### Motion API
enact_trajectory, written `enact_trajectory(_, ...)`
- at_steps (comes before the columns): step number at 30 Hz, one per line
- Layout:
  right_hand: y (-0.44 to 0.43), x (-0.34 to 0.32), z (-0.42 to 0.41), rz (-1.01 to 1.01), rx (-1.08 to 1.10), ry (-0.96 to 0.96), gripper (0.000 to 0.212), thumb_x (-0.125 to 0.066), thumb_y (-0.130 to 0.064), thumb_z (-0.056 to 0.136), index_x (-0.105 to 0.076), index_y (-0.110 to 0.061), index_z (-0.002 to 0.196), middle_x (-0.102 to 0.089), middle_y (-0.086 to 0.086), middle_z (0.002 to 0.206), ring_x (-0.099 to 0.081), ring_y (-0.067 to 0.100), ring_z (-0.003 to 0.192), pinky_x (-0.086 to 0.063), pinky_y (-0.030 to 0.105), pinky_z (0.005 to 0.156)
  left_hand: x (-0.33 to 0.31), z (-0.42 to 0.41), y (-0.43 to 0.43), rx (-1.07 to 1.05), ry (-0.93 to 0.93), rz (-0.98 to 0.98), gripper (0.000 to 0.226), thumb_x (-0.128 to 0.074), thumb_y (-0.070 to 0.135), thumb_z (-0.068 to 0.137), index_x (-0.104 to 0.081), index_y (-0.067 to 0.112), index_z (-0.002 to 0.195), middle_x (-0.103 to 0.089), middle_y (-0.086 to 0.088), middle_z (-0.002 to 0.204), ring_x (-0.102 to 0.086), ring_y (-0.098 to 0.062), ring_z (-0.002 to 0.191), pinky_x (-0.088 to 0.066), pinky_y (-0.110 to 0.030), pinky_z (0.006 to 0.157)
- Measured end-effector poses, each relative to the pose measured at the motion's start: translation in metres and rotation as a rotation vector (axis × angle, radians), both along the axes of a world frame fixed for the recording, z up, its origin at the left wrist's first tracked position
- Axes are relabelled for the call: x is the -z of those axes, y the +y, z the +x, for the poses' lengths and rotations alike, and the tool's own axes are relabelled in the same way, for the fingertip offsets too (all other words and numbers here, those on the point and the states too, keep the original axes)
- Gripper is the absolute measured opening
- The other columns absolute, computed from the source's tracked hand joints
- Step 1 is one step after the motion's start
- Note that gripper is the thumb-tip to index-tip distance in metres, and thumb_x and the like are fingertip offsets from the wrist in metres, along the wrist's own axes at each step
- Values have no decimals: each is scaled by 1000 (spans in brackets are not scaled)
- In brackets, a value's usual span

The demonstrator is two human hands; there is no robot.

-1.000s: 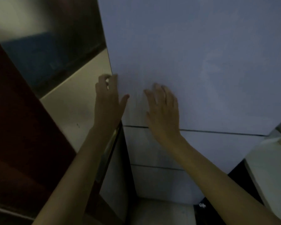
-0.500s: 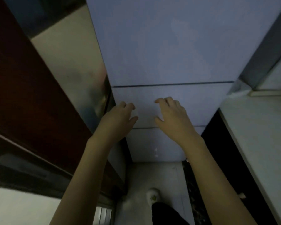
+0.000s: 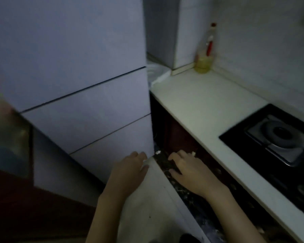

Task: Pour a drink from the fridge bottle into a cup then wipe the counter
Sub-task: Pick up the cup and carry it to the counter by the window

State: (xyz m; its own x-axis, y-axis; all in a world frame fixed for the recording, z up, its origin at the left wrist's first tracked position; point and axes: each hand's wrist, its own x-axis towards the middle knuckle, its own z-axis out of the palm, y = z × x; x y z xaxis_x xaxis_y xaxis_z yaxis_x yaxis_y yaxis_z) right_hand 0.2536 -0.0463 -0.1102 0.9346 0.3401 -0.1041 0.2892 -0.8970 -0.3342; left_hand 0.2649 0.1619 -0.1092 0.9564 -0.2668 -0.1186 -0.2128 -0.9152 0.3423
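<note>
Presently: fridge [image 3: 74, 58], doors shut; left hand [image 3: 128, 172] and right hand [image 3: 191, 171] low, empty, fingers loosely relaxed. Advice: hook the top door's edge, pull steadily.

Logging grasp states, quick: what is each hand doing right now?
Left hand: open, fingers loosely curled, holding nothing.
Right hand: open, fingers relaxed and spread, holding nothing.

Cut off by the top and left edges: the fridge [image 3: 68, 58]; by the right edge: the stove [image 3: 274, 137]; by the bottom edge: the left forearm [image 3: 105, 216] and the right forearm [image 3: 235, 214]. Too blurred to read: the label on the bottle [image 3: 204, 55] in the corner of the counter [image 3: 200, 102]. Impossible to tell whether the left hand [image 3: 128, 171] touches the fridge's lower corner.
</note>
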Motion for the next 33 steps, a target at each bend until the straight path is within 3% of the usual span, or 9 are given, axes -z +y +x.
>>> enact_trajectory(3, -50, -12, -22, -12, 126, -62, 35, -42, -40, 96, -45, -22, 126, -49, 1, 119, -51, 23, 108, -45, 37, 86, -4, 4, -54, 130, -11, 7, 31, -42, 36, 102, -52, 19, 127, -54, -3, 120, -57, -20, 105, -48, -37, 91)
enact_trajectory(9, -166, -31, -85, -42, 357, -163, 37, -41, -39, 96, -45, -23, 129, -51, 1, 122, -52, 22, 110, -44, 35, 84, -25, -13, -188, 330, -93, 47, 32, -45, 38, 101, -54, 16, 122, -55, -5, 109, -57, -22, 97, -51, -39, 80)
enact_trajectory(14, -277, -46, -181, -79, 567, -135, 43, -39, -44, 97, -36, -28, 137, -47, -3, 126, -51, 19, 113, -47, 35, 87, -40, -72, -321, 520, -203, -47, 36, -43, 41, 100, -49, 21, 130, -56, -1, 119, -56, -20, 109, -51, -38, 84)
enact_trajectory(19, -360, -55, -264, -87, 747, -147, 47, -43, -41, 96, -32, -27, 140, -45, 0, 128, -54, 23, 110, -48, 34, 82, -47, -138, -439, 736, -198, -30, 33, -45, 46, 98, -51, 24, 121, -56, 3, 112, -58, -18, 101, -51, -37, 78)
enact_trajectory(28, -435, -58, -419, -89, 1172, -135, 42, -43, -38, 96, -35, -24, 135, -50, 1, 120, -54, 24, 105, -46, 35, 75, -56, -234, -569, 1110, -130, 67, 40, -44, 52, 97, -50, 26, 128, -54, 5, 119, -57, -12, 102, -53, -32, 78)
enact_trajectory(33, -429, -50, -484, -109, 1477, -52, 43, -40, -37, 97, -36, -21, 137, -49, 1, 127, -53, 25, 110, -48, 38, 83, -52, -285, -614, 1341, -137, 61, 48, -44, 52, 97, -42, 23, 135, -48, 2, 125, -54, -16, 106, -52, -34, 81)
